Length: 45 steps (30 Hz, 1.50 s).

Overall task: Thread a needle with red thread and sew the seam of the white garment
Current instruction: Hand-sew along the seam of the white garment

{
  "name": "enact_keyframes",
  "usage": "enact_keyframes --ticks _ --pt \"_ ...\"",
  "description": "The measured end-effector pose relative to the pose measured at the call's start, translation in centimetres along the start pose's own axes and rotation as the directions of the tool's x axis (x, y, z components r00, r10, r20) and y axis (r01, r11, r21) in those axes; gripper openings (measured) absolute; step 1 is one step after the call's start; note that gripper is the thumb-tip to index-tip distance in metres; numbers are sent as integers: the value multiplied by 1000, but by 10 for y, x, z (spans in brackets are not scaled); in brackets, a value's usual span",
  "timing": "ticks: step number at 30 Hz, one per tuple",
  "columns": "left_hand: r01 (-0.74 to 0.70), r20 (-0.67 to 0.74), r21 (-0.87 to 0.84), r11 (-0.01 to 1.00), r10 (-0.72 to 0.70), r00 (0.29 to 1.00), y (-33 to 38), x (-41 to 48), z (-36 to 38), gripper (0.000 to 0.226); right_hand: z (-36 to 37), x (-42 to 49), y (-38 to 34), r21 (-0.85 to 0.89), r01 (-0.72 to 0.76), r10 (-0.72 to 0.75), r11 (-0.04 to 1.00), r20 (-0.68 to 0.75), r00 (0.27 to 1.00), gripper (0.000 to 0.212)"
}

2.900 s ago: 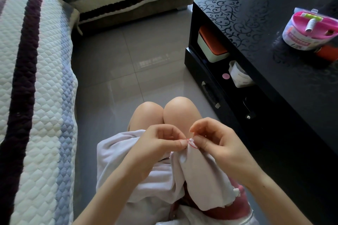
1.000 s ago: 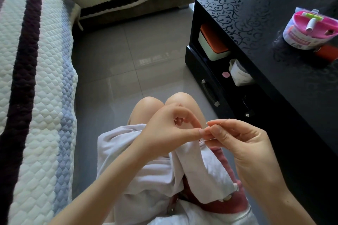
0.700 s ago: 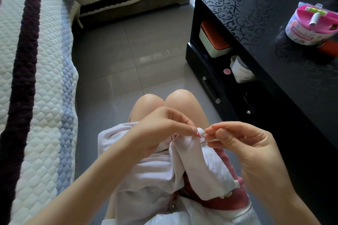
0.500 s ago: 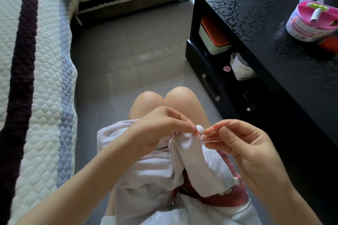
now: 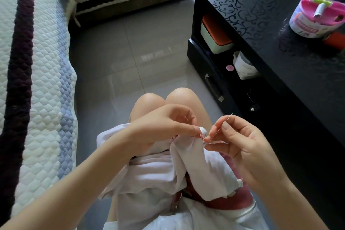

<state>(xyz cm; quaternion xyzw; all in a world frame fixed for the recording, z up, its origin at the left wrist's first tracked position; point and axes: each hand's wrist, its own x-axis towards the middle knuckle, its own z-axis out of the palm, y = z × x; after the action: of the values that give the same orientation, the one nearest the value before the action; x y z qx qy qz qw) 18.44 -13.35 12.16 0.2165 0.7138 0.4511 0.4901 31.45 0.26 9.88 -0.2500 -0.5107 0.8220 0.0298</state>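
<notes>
Filling the nine o'clock side, a quilted white sofa cover with dark purple and pale blue stripes point(image 5: 37, 80) is seen, and glossy grey floor tiles point(image 5: 130, 52) are spread toward twelve o'clock. The one-to-three o'clock area is taken up by a glossy black counter with a scroll pattern point(image 5: 270, 15). On it, at two o'clock, a round pink-and-white sewing kit tub point(image 5: 317, 17) is stood just beside an orange object point(image 5: 336, 41) that is cut off by the frame edge. On the open shelf under the counter top, a pale green box with an orange lid point(image 5: 214, 35), a white tub point(image 5: 242, 65) and a small pink disc point(image 5: 229, 68) are kept.

A pink printed band is carried round the sewing kit tub's wall, but its writing is too small to be read.

A soft white cloth garment point(image 5: 158, 173) is bunched in the lap at six o'clock, below a pair of bare knees point(image 5: 168, 97), with dark red cloth point(image 5: 233, 198) showing under it at five o'clock. One fold is raised at the centre of the view, and its top is pinched between thumb and forefinger of the left hand point(image 5: 168, 127), by which that part of the seam is hidden. A short run of red thread point(image 5: 202, 137) is seen at the fold's edge. A thin silver needle point(image 5: 216, 132) is pinched between thumb and forefinger of the right hand point(image 5: 240, 142). It is slanted from the cloth edge toward one o'clock, its upper end standing clear of the fingers.
</notes>
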Motion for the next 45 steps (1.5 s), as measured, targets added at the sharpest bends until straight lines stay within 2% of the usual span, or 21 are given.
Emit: enact_keyframes --ticks 5,9,12,16,20,24,27,34,38,41,45 --pt "-86 90 82 993 78 993 4 -4 -8 27 2 -2 -1 13 3 -3 1000 8 1000 18" --pt "-145 143 189 971 118 983 5 -3 -14 16 4 -5 -3 -4 5 -5 1000 10 1000 17" --pt "-148 198 157 976 116 973 4 0 -18 6 5 -6 -4 -12 6 -6 1000 -5 1000 17" --pt "-101 245 132 986 66 967 6 3 -17 22 4 -8 -5 -31 21 -21 999 -7 1000 17" --pt "-113 210 245 963 61 976 13 6 -13 22 5 -9 -6 -53 37 -36 998 3 999 17" --pt "-65 234 326 943 -14 972 16 8 -13 43 7 -9 -8 -79 40 -39 996 17 999 19" --pt "-33 235 375 926 -60 970 21 9 -14 33 7 -9 -8 -90 37 -36 995 14 999 16" --pt "-26 329 353 935 -98 939 21 9 -18 18 8 -8 -9 -102 27 -26 994 12 1000 18" --pt "-37 382 315 948 -91 920 15 11 -21 18 9 -8 -10 -95 17 -15 995 14 1000 17" --pt "-34 409 279 960 -87 908 10 11 -21 8 11 -8 -11 -97 24 -23 995 12 1000 17" --pt "-104 409 283 954 -22 912 5 8 -22 14 11 -10 -9 -184 63 -64 981 3 998 13"
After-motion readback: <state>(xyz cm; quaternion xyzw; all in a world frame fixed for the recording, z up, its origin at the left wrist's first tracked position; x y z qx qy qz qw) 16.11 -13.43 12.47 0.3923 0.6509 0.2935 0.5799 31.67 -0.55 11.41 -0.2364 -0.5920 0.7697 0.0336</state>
